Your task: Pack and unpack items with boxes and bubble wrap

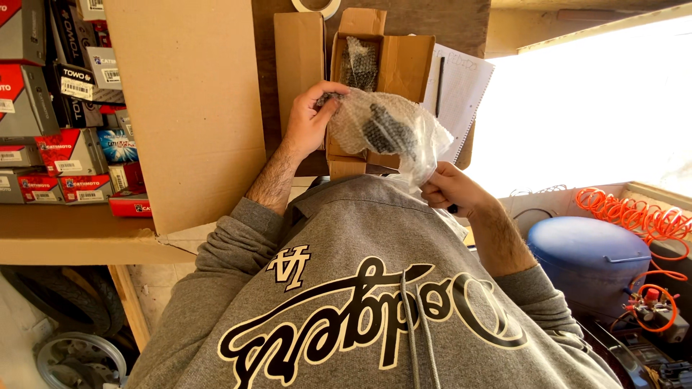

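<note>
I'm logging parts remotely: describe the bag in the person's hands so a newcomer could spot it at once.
Find the open cardboard box at top centre. Just below it, the left hand and right hand hold a clear bag with a dark chain inside. Unlike the bag left in the box, it is out and held up.

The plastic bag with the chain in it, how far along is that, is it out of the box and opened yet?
Done: the plastic bag is out of the open cardboard box, where another bagged chain remains. In hand: the left hand pinches one end of the bag and the right hand has a grip on the twisted other end. Left: the dark chain is inside the bag, which looks unopened.
</note>
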